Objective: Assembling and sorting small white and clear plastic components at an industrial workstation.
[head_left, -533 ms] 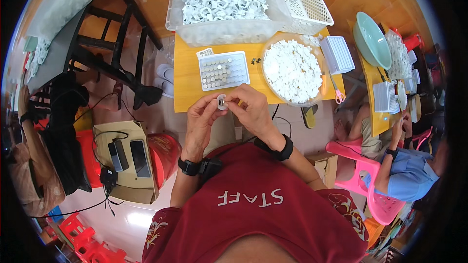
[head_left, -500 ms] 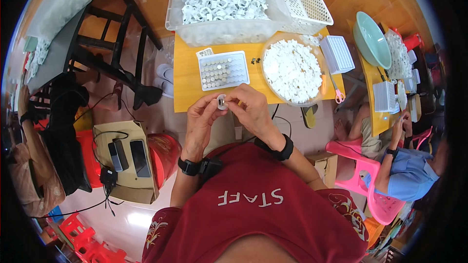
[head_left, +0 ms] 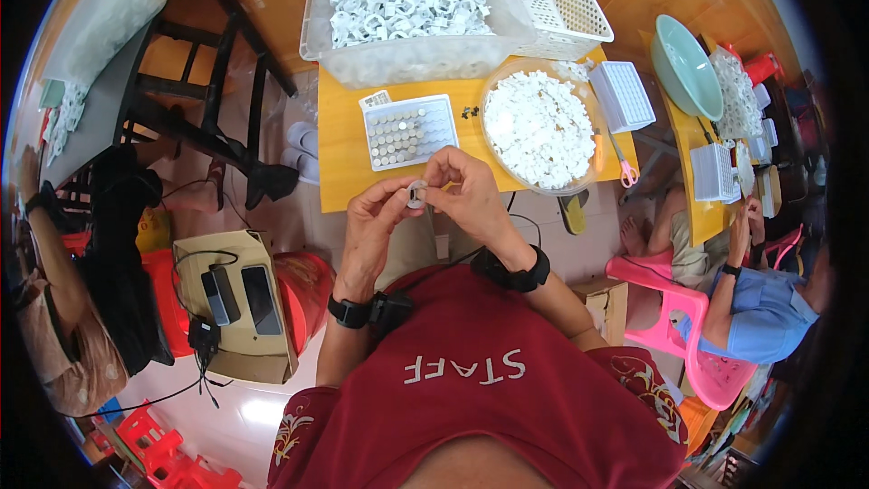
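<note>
In front of my chest, just off the table's near edge, a small white ring-shaped plastic part [head_left: 416,194] with a dark middle is pinched between fingertips. My left hand [head_left: 373,222] grips it from the left, closed. Thumb and fingers of my right hand [head_left: 472,201] are closed on its right side; whether they also hold a smaller piece is hidden. Nearest to the hands lies a white tray [head_left: 441,127] with rows of round silvery discs on its left part. Several tiny black pieces [head_left: 470,112] lie beside it.
On the yellow table [head_left: 339,163] stand a clear bin [head_left: 407,59] of white ring-shaped parts, a white perforated basket [head_left: 579,23], a round container [head_left: 489,140] of small white pieces, a stack of white trays [head_left: 623,95] and pink-handled scissors [head_left: 627,172]. Other people sit left and right.
The view has shifted slightly. My right fingers have moved a little over the white part, and the part has turned somewhat between my fingertips. Both hands still hold it.
</note>
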`<control>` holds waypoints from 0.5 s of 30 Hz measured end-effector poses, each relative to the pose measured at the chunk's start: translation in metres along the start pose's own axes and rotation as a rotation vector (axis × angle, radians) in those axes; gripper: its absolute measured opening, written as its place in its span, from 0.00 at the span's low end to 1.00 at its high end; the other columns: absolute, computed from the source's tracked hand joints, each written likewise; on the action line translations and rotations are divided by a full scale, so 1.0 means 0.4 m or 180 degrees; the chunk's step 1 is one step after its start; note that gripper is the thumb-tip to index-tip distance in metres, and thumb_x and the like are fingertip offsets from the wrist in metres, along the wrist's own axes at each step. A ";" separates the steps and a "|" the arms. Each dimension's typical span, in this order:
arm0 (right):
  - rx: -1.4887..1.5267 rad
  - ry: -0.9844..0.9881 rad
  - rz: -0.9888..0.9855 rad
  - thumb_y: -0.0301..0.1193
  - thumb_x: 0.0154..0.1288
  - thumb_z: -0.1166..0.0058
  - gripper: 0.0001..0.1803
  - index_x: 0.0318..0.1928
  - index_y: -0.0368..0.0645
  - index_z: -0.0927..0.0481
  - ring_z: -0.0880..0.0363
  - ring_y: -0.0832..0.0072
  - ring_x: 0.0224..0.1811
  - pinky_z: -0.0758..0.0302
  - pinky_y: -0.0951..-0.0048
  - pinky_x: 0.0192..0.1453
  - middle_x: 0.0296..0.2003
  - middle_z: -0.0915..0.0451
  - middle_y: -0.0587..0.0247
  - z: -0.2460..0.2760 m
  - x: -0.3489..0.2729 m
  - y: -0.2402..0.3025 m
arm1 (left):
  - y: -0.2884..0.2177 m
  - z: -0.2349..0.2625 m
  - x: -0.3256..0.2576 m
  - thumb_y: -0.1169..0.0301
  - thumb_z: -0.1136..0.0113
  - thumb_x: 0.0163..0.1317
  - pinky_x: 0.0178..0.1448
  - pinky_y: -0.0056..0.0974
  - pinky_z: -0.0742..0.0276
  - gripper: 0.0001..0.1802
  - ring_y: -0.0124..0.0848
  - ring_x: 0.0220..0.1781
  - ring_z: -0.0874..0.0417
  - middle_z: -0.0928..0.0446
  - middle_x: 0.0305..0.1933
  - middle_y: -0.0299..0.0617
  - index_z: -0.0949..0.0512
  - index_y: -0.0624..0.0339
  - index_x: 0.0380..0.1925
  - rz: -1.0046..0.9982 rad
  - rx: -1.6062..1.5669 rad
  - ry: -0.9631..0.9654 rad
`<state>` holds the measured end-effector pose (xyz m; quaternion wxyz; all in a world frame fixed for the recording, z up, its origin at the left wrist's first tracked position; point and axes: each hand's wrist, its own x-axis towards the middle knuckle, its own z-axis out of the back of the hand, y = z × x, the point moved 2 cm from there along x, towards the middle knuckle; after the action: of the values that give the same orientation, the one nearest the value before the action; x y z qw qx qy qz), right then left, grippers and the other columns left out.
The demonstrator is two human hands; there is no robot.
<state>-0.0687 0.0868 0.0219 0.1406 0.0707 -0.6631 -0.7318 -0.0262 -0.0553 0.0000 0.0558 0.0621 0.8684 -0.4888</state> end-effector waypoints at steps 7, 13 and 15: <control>0.0043 0.0333 -0.0328 0.23 0.51 0.43 0.06 0.31 0.38 0.24 0.29 0.83 0.25 0.30 0.80 0.28 0.23 0.27 0.70 0.029 0.072 -0.014 | 0.015 0.019 -0.001 0.71 0.50 0.64 0.46 0.33 0.23 0.14 0.29 0.40 0.21 0.23 0.43 0.43 0.26 0.66 0.46 0.0082 -0.0286 0.0003; -0.1767 -0.0697 0.0731 0.21 0.51 0.47 0.07 0.33 0.38 0.21 0.24 0.62 0.27 0.28 0.67 0.33 0.26 0.24 0.55 0.042 0.186 -0.081 | 0.005 0.022 -0.002 0.72 0.50 0.64 0.44 0.32 0.22 0.13 0.29 0.39 0.21 0.23 0.42 0.44 0.26 0.67 0.46 0.0102 -0.0428 -0.0212; -0.2282 -0.0778 0.0865 0.23 0.52 0.47 0.05 0.32 0.38 0.21 0.24 0.58 0.30 0.28 0.62 0.35 0.28 0.25 0.55 0.025 0.198 -0.094 | 0.005 0.031 -0.006 0.72 0.50 0.64 0.44 0.32 0.22 0.13 0.29 0.40 0.21 0.23 0.43 0.44 0.26 0.67 0.46 0.0034 -0.0443 -0.0308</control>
<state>-0.1511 0.0757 -0.0075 0.1718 -0.1587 -0.3810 -0.8945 -0.0229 -0.0650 -0.0076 0.1045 0.0389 0.8962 -0.4293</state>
